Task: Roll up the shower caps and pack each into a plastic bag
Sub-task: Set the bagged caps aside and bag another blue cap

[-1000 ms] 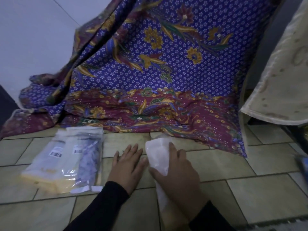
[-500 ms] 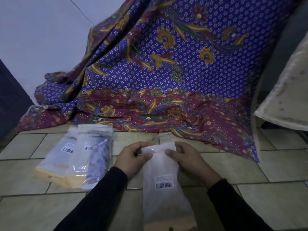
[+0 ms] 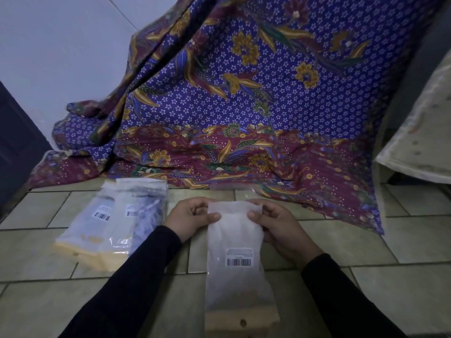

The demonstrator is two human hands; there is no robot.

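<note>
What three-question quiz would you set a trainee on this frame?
1. True or false: the left hand and the right hand both pinch the top of the plastic bag.
2. Where does the pile of packed bags lie? A. left of the left hand B. right of the right hand C. under the held bag
3. Fill in: the white label on the held bag shows a ___.
Key: 1 true; 2 A; 3 barcode.

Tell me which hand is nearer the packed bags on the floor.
Left. The left hand sits just right of the packed bags; the right hand is farther right, across the held bag.
</note>
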